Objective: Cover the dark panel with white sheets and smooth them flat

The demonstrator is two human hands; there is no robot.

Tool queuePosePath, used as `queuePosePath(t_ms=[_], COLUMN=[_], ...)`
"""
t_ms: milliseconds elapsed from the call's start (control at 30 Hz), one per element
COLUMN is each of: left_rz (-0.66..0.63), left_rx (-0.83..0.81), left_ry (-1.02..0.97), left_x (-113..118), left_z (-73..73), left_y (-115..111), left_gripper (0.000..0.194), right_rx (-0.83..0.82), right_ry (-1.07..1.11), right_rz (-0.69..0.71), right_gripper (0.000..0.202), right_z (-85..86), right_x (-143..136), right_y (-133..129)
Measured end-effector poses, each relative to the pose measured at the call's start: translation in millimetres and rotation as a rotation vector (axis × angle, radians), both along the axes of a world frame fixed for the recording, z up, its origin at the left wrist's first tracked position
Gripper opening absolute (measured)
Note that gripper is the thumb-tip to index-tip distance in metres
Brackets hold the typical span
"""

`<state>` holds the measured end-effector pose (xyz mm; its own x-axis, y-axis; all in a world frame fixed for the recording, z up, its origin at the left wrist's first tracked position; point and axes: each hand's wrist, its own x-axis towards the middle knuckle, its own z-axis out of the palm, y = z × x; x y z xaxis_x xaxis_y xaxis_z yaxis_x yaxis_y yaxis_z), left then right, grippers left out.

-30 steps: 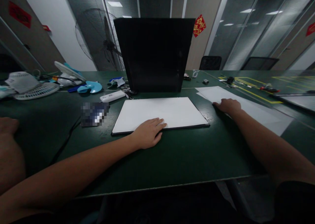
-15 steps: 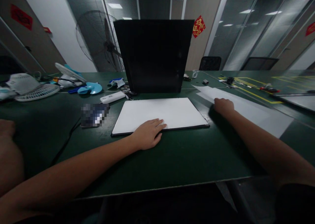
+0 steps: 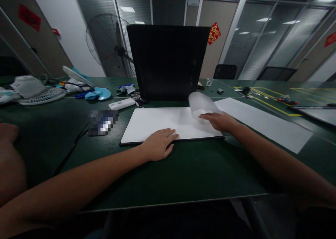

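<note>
A flat white panel with a thin black edge [image 3: 154,118] lies on the green table in front of me. My left hand [image 3: 159,144] rests flat on its front edge, fingers stretched out. Over the panel's right part, my right hand [image 3: 216,120] grips a translucent white sheet [image 3: 201,102], which bends up in a curl behind the fingers. The fingertips are close to the panel; whether they touch it I cannot tell. To the right of that hand, another white sheet [image 3: 265,125] lies flat on the table.
Behind the panel stands a large black screen [image 3: 168,62]. A white elongated device [image 3: 122,104], a blurred-out object [image 3: 102,122] with a dark cord, blue fan blades [image 3: 98,94] and white fan parts [image 3: 43,96] lie leftward. Another person's arm [image 3: 10,158] enters at the left edge.
My right hand has moved left from the sheets on the right to above the panel, bringing a translucent sheet that now curls. My left hand has stayed in place.
</note>
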<state>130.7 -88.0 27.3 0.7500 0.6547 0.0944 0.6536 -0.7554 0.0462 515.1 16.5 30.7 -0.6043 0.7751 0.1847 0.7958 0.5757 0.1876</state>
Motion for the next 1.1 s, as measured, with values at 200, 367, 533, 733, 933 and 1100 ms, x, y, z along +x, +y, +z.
queuePosePath(t_ms=[200,367,533,733,933,1100], left_rz=[-0.026,-0.127,-0.365,-0.251,-0.076,-0.065], left_rx=[0.058,0.280,0.456,0.360,0.176,0.155], left_ry=[-0.003,-0.018,-0.047,-0.111,-0.037,-0.020], left_x=[1.9,3.5,4.7,5.3,5.8,6.5], left_z=[-1.0,-0.7,0.4,0.6,-3.9,-0.2], left_y=[0.6,-4.2,-10.7,-8.3,-4.5,-6.9], left_gripper=[0.052,0.044,0.031,0.044,0.052,0.052], right_rx=[-0.040,-0.053,-0.068,-0.049,0.110,0.057], right_ry=[-0.029,-0.058,-0.032,0.113,0.163,0.249], right_rz=[0.296,0.320,0.377,0.274,-0.692,-0.796], right_gripper=[0.060,0.052,0.046,0.050,0.065,0.060], right_z=[2.3,6.2,8.8,9.6,2.6,-6.7], right_x=[-47.1,-60.2,-62.0,-41.8,5.5,31.6], right_y=[-26.2,-39.1,-43.3,-28.8,2.7,17.1])
